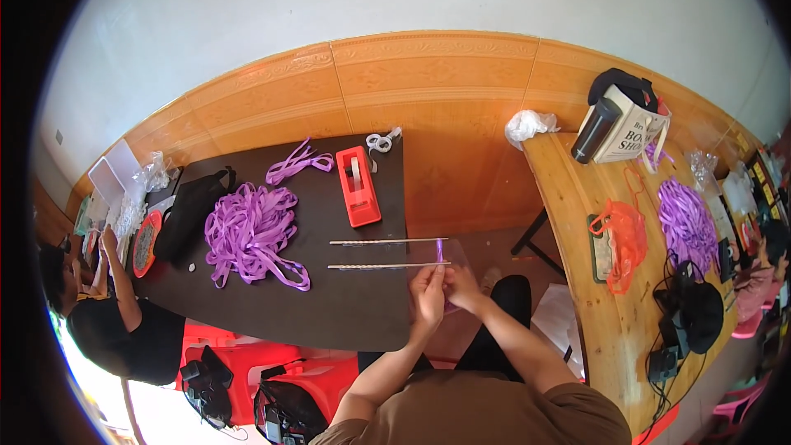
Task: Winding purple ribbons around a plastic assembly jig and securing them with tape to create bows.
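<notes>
I'm watching a co-worker (99, 297) sitting at far left by the dark table (346, 313) w/ its purple ribbon heap (247, 231) and red tape dispenser (359, 185). My left hand (427, 290) and right hand (463, 287) are pinching a clear film sheet (441, 259) at the table's right edge. It looks light, floppy, slippery, so I'm reckoning edge grips are best.

The room was bright with even daylight; the strongest light came from the lower left, where the floor (152, 412) was washed out to white; shadows were soft; the fisheye bent the wall (395, 0) and the wooden table (577, 214); the corners were black.
</notes>
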Motion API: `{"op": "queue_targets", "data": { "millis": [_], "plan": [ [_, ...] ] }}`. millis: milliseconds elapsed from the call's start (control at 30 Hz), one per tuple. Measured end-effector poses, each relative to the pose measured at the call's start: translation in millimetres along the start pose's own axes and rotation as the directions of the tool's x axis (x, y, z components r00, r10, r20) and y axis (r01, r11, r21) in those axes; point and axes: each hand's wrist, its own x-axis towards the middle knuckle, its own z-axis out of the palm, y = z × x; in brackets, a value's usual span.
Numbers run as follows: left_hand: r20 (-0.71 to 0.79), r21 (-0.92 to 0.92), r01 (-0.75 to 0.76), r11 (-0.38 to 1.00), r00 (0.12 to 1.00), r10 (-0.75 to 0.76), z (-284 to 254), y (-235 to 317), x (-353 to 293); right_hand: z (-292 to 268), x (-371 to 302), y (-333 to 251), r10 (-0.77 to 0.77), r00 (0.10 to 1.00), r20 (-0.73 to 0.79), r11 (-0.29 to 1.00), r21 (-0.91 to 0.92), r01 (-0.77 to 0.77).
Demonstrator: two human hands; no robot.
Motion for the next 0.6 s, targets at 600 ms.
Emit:
{"op": "queue_targets", "data": {
  "millis": [600],
  "plan": [
    [0.092,0.051,0.228,0.972,0.968,-0.232,-36.0,-20.6,-26.0,37.2,-118.2,-19.8,0.016,0.72,0.694,0.396,0.657,-0.642]
  ]
}}
